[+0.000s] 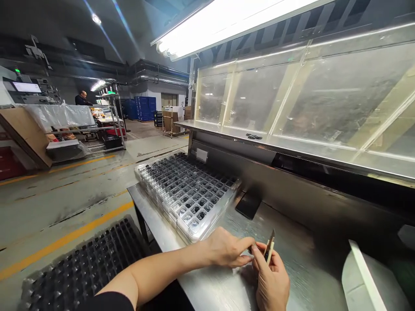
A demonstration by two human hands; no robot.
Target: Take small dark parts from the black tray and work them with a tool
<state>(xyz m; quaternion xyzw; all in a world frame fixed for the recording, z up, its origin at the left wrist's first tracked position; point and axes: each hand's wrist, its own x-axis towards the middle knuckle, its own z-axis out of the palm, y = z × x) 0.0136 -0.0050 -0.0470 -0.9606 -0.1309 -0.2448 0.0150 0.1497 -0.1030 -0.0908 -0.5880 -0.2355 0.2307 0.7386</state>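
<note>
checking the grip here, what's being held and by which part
The right hand holds thin pale tweezers by their lower end, tips up. The left hand pinches something too small to identify.
</note>
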